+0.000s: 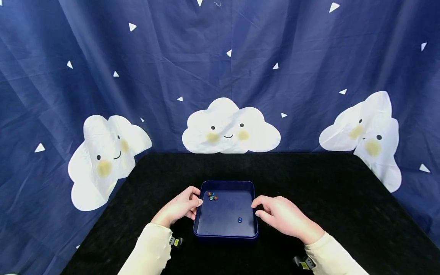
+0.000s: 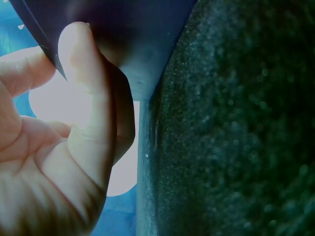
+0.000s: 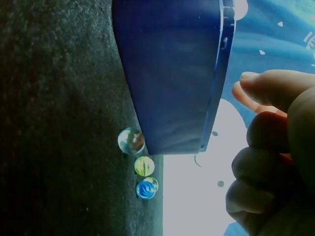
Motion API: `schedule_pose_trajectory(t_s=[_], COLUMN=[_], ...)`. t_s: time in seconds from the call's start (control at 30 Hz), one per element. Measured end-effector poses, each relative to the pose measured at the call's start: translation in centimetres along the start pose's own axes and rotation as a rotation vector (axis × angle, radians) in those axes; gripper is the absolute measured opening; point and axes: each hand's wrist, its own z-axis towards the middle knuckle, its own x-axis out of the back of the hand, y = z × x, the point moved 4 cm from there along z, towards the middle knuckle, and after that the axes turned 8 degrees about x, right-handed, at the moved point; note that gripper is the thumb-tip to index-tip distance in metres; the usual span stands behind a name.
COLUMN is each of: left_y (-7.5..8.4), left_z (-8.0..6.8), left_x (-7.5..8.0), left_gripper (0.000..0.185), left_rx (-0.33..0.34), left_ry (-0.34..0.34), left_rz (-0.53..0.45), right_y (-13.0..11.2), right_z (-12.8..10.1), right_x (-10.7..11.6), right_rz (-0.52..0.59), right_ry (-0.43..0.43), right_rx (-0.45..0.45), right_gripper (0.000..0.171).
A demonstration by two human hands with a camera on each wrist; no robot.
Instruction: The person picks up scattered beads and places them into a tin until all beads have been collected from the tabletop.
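A dark blue rectangular tray (image 1: 220, 223) with raised sides rests on the black cloth. Several small glass marbles (image 1: 211, 198) cluster in its back left corner, and one blue marble (image 1: 240, 220) lies near its front right. My left hand (image 1: 180, 205) holds the tray's left side, thumb at the rim and a finger against the outer wall (image 2: 142, 44). By the right rim is my right hand (image 1: 280, 214), thumb and forefinger apart and the other fingers loosely curled, with nothing seen between them. In the right wrist view it sits beside the outer wall (image 3: 170, 78).
On the cloth beside the tray, in the right wrist view, lie a reddish clear marble (image 3: 131, 141), a yellow-green marble (image 3: 144, 166) and a blue marble (image 3: 146, 189) overlapping another. A blue curtain (image 1: 230, 76) with white clouds hangs behind the black table (image 1: 165, 172).
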Motion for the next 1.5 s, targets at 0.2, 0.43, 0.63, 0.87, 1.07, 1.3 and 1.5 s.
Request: schedule_pose_trajectory(t_s=[0.2, 0.43, 0.63, 0.87, 1.07, 1.3, 1.5], left_y=[-0.2, -0.2, -0.1, -0.1, -0.1, -0.1, 0.0], left_z=[0.1, 0.1, 0.0, 0.0, 0.0, -0.1, -0.1], left_x=[0.0, 0.0, 0.0, 0.0, 0.0, -0.2, -0.2], left_gripper=[0.038, 0.038, 0.038, 0.039, 0.04, 0.04, 0.04], left_rx=[-0.009, -0.009, -0.01, -0.006, -0.001, 0.001, -0.002], left_ry=[-0.013, -0.015, -0.016, -0.019, -0.019, -0.02, -0.016], left_rz=[-0.004, -0.009, -0.01, -0.016, -0.019, -0.02, -0.017], right_y=[0.5, 1.0, 1.7, 2.9, 4.1, 5.3, 6.3], right_z=[-0.1, -0.2, -0.4, -0.6, -1.0, -1.4, -1.7], right_x=[0.2, 0.5, 0.7, 1.0, 1.1, 0.9, 0.5], right_rz=[-0.013, -0.019, -0.022, -0.023, -0.023, -0.009, 0.005], right_ry=[0.02, 0.028, 0.026, 0.019, 0.03, 0.008, -0.02], right_rx=[-0.001, -0.018, -0.055, -0.109, -0.133, -0.167, -0.181], right_gripper=[0.018, 0.017, 0.016, 0.015, 0.015, 0.016, 0.016])
